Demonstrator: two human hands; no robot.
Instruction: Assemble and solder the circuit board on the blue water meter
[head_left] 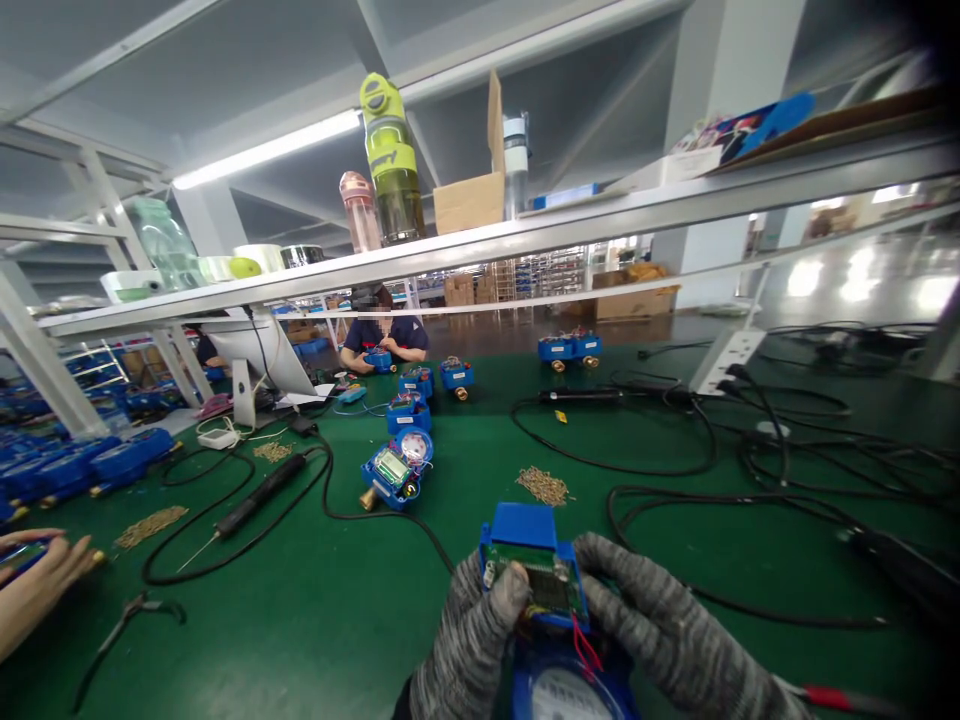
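Both hands wear grey knitted gloves. My left hand (480, 625) grips the left side of an open blue meter housing (523, 525), its thumb pressed on the green circuit board (551, 585) inside. Against the housing's right side, my right hand (649, 610) has its fingers wrapped round the edge. Red wires (585, 645) run from the board down to a round blue part (574, 690) with a pale dial, which hangs below at the bottom edge of the view. Just beyond the housing lies a pile of small screws (544, 486) on the green table.
Another opened blue meter (391, 472) stands at centre-left, with several more behind it. An electric screwdriver (262, 495), pliers (124, 630) and a co-worker's hand (45, 590) are at left. Black cables (720, 600) and a power strip (731, 360) lie right. A shelf (450, 243) crosses above.
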